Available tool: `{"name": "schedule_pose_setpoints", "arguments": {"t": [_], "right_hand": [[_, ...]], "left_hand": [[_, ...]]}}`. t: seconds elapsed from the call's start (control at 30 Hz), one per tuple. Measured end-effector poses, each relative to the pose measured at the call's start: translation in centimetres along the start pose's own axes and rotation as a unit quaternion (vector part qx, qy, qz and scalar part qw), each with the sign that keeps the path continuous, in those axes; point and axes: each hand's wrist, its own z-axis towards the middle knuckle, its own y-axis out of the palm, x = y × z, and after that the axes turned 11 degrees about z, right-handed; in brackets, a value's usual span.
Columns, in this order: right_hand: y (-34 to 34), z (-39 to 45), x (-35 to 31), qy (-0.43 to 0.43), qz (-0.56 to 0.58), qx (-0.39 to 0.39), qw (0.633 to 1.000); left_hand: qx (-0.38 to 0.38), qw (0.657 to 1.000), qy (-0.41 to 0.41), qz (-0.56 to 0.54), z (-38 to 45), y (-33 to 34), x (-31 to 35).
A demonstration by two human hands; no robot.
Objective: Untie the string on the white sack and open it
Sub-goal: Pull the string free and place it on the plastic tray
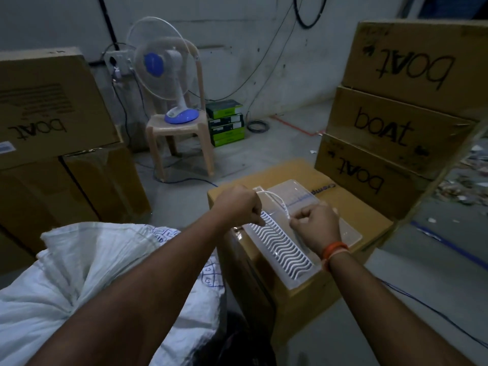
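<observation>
Dim concrete floor (264,159) and a scuffed grey wall frame a storeroom crowded with cartons. At far left stand stacked cardboard boxes (52,101); I count two there, the upper one marked "boat". Near left, low in view, lies the one white sack (79,273), its neck gathered into creases under the left forearm, its long axis running roughly left to right. Beyond, a table fan (169,75) sits on a plastic chair (182,133), with four green-and-black packs (227,122) piled beside it. Centre right, a lower carton (303,273) carries a white slotted panel (282,247). Above it the left hand (237,204) is closed in a fist and the right hand (317,225) has its fingers (298,220) pinched together; one pale string (274,200) arcs between them, held at both ends. Whether it is free of the sack cannot be told. The sack lies behind and left of both hands, nearer the left, so opening it probably means reaching back that way. Three "boat" cartons (396,128) rise at far right.
</observation>
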Motion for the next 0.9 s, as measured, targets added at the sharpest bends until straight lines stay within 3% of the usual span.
{"name": "schedule_pose_setpoints", "arguments": {"t": [0.13,0.47,0.63,0.77,0.9], "right_hand": [[1.0,0.5,0.5,0.008,-0.055,0.001,0.998],[2.6,0.4,1.2,-0.026,-0.211,-0.010,0.977],[2.2,-0.3,1.5,-0.030,-0.196,-0.038,0.979],[0.0,-1.1,2.1,-0.006,-0.061,0.037,0.997],[-2.1,-0.8,4.6,0.048,0.059,0.113,0.991]], "left_hand": [[-0.088,0.995,0.029,0.026,2.0,1.1,1.2],[-0.189,0.979,0.068,0.042,4.0,3.7,2.8],[-0.128,0.989,0.077,0.006,3.9,3.6,2.8],[-0.044,0.996,0.073,-0.022,3.8,2.7,2.1],[0.019,0.996,0.046,-0.072,4.5,2.2,2.0]]}}
